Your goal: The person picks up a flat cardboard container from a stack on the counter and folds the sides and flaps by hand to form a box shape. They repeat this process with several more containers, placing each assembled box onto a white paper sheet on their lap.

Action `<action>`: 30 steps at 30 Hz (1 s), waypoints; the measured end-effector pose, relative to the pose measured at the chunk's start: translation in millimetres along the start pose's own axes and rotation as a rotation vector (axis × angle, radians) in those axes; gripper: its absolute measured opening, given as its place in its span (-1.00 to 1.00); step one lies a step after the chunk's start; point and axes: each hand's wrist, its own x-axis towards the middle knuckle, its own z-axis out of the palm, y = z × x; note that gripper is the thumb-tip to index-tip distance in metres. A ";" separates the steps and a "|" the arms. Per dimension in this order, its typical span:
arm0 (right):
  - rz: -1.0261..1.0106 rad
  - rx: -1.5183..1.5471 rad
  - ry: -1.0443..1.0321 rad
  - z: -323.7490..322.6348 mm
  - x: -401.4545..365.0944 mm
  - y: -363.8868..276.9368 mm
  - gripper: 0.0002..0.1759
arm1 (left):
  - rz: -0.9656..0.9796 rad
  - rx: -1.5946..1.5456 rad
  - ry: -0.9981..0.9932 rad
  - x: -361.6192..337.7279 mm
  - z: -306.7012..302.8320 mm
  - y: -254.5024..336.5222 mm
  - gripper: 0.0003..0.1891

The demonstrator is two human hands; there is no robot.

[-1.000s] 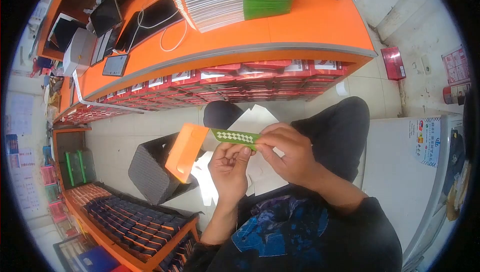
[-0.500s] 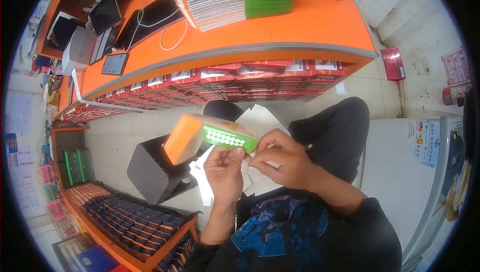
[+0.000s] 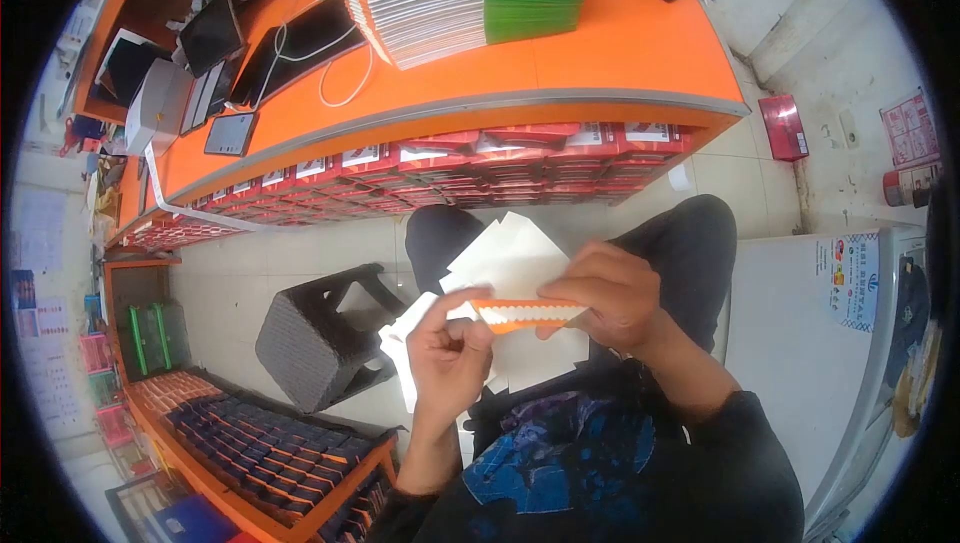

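In front of my lap I hold a cardboard box (image 3: 512, 325), turned so that a narrow orange side with a row of white shapes faces me. My left hand (image 3: 450, 358) grips its left end between thumb and fingers. My right hand (image 3: 618, 298) is closed around its right end, the thumb along the upper edge. Beneath the hands, several cream-white sheets (image 3: 510, 255) lie across my lap. Another white folded piece (image 3: 398, 338) is beside my left hand, partly hidden by it.
A dark woven stool-like object (image 3: 310, 343) lies on the floor at left. Ahead, the orange counter (image 3: 640, 53) carries a fanned stack of white-and-green cartons (image 3: 430, 3), a phone (image 3: 230, 134) and cables. Red boxes (image 3: 400, 168) fill the space below. A white appliance (image 3: 790, 343) stands at right.
The box has turned from showing its green patterned side and orange end to showing a narrow orange edge. My right hand has moved up and now grips its right end.
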 end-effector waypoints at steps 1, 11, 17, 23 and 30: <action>-0.002 0.001 0.002 -0.2 1.1 -0.5 -0.51 | -0.003 0.258 -0.085 -1.1 -4.9 -0.8 -0.67; 0.181 0.232 -0.030 13.7 10.1 -21.3 -0.54 | 0.178 0.186 -0.024 25.3 28.3 4.2 -0.61; 0.458 0.250 0.061 15.8 7.7 -24.2 -0.49 | 0.194 0.314 -0.071 25.8 26.2 4.5 -0.57; 0.451 0.221 0.139 20.7 4.3 -13.8 -0.55 | 0.042 0.428 -0.082 11.7 16.3 -0.7 -0.56; 0.470 0.185 0.034 26.6 -21.4 -7.5 -0.56 | -0.018 0.464 -0.026 12.4 4.1 -9.2 -0.57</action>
